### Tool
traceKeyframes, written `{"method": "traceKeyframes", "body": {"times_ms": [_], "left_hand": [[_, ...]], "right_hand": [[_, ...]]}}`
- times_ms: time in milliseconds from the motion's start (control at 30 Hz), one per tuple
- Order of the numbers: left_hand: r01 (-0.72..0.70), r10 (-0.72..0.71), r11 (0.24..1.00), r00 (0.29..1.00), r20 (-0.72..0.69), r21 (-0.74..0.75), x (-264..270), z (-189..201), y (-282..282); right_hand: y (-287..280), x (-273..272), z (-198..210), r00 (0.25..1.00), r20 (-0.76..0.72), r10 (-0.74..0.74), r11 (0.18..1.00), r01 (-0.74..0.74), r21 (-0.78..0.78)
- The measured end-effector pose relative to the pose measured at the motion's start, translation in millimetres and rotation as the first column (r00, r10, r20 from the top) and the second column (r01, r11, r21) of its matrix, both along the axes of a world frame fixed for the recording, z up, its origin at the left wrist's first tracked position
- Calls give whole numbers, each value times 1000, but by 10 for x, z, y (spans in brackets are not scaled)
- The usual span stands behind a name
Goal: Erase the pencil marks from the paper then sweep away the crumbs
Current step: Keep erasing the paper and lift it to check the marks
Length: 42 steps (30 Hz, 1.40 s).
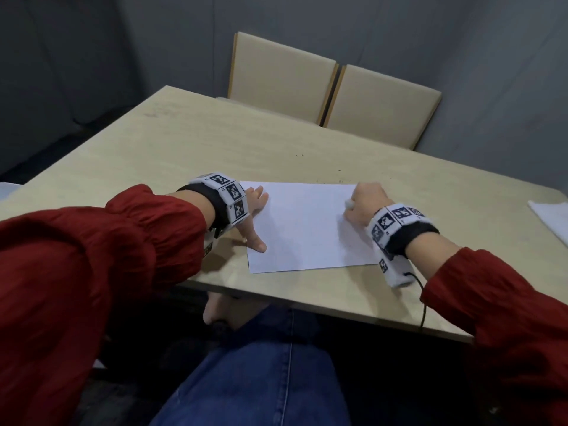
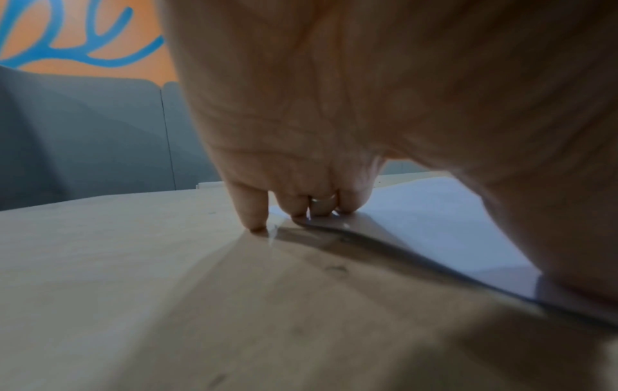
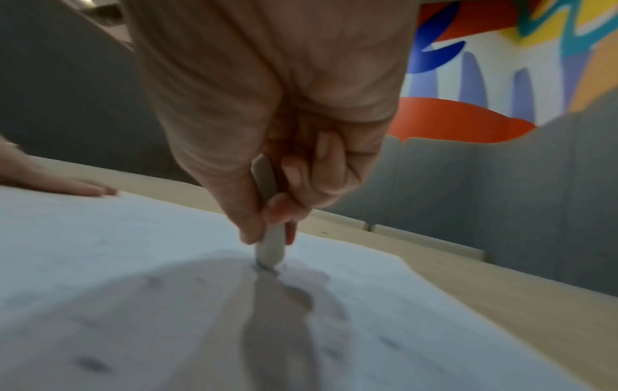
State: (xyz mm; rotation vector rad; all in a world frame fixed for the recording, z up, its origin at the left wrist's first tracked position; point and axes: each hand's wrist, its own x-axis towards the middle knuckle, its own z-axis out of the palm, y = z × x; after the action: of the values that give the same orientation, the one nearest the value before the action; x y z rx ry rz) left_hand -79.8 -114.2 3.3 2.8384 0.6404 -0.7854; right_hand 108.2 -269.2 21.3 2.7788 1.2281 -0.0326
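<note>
A white sheet of paper (image 1: 302, 226) lies near the table's front edge. My left hand (image 1: 253, 218) presses flat on the sheet's left edge with straight, spread fingers (image 2: 250, 211); the paper (image 2: 434, 224) bows up slightly beside them. My right hand (image 1: 365, 206) pinches a slim white eraser stick (image 3: 269, 244) between thumb and fingers, its tip down on the paper (image 3: 133, 251) near the right side. Faint grey smudges and dark crumbs (image 3: 92, 365) dot the sheet. The eraser's top end (image 1: 349, 203) pokes out of my fist.
The beige table (image 1: 184, 142) carries dark specks (image 1: 341, 180) beyond the paper's far edge. Another white sheet (image 1: 551, 218) lies at the right edge. Two beige chair backs (image 1: 332, 90) stand behind the table, with grey partitions around.
</note>
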Motion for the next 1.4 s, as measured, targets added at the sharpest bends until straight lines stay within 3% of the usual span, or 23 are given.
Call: {"method": "traceKeyframes", "body": {"times_ms": [167,233,333,467,567,700,767,967,1067,1167,1300,1400], "left_hand": [[-10,10,1000,1000,-9,-2,18,-33,13],[-16,16,1000,1000,-4,-3,13,-40,16],[-7,7,1000,1000,2,-4,11,-50,49],[-4,4,1000,1000,-4,7,19,-70,59],[-33,33,999,999,6,37,51,-90,105],[-71,68,996,996,52,50,57,-144,148],[-78,76,996,995,58,37,50,-138,143],[-83,81,996,995,57,34,20,-135,153],[-83,81,996,995,53,38,16,-105,129],[-162,162,987,986,49,7,-16,-140,205],[-169,169,986,985,38,-3,-10,-196,275],[-163,163,987,986,49,5,24,-253,322]], "right_hand": [[504,-801,-127,927,-284,244,968,-216,127],[547,-763,-172,937,-258,237,969,-211,125],[318,-263,-135,992,-107,66,996,-59,70],[59,180,-29,996,-9,-94,995,94,28],[253,-79,-23,999,-35,-5,999,7,38],[716,-707,-168,951,-261,168,978,-127,167],[801,-705,-224,949,-228,217,963,-170,208],[363,71,-163,997,-63,-41,984,51,173],[349,141,-16,995,-31,-98,991,100,85],[654,-144,9,997,-79,9,995,-1,99],[1198,-645,-127,928,-326,182,968,-111,225],[1373,-695,-216,927,-326,184,966,-110,234]]}}
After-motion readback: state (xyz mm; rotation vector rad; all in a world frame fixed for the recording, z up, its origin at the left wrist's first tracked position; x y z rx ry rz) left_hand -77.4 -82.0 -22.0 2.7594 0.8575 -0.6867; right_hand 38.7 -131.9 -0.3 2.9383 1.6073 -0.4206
